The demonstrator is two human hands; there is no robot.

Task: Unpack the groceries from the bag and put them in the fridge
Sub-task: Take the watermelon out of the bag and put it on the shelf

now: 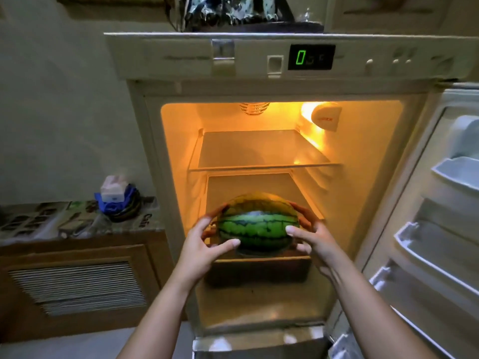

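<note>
Watermelon (258,224) — between 2 cupping hands

Striped green watermelon (258,224) lies on its side at the front of the open, lit fridge's (259,117) lower shelf.

Fridge (261,301): door open, lit amber inside.
Top shelf (261,151): glass, bare.
Second shelf (259,187): watermelon (256,224) at its front edge, 6 o'clock; whether it rests on the glass or is held just above, can't tell.
Hands: left hand (204,244) at the melon's 8 o'clock, right hand (311,237) at 4 o'clock, fingers spread against the rind.
Counter (72,226): at 9 o'clock of the fridge; blue bag (121,206) with a white box (112,189) on top.
</note>
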